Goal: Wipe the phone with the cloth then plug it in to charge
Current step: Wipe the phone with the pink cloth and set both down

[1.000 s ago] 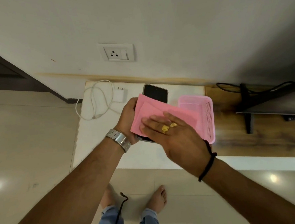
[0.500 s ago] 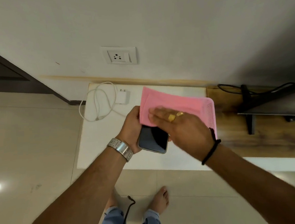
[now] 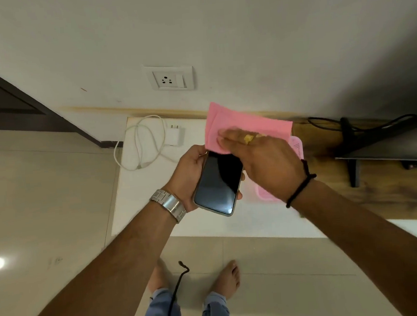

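A pale wall [image 3: 217, 27] fills the far half of the view, and a glossy beige tiled floor [image 3: 38, 196] spreads across the near half, with a dark door frame [image 3: 3, 99] at the far left. A low white worktop [image 3: 140, 198] stands against the wall, and to its right runs a wood-grain shelf [image 3: 392, 193] carrying the dark foot and edge of a screen [image 3: 386, 148] with black cables behind it. A white socket plate [image 3: 171, 78] is set in the wall above the worktop. The person's bare feet and blue trouser cuffs show on the floor near the bottom. Above the worktop the left hand [image 3: 187, 177], with a metal watch [image 3: 169, 205] on its wrist, cradles the phone [image 3: 219, 184] from below, fingers curled round its edges, dark screen facing up. The right hand [image 3: 265, 158], fingers flat and pressed together, presses the pink cloth [image 3: 240, 128] onto the far end of the phone; the cloth hangs past it toward the wall. A pink basket [image 3: 297, 148] lies mostly hidden under the right hand. On the far left of the worktop lie a white charger [image 3: 176, 138] and its looped cable [image 3: 139, 148], the loop drooping over the left edge.
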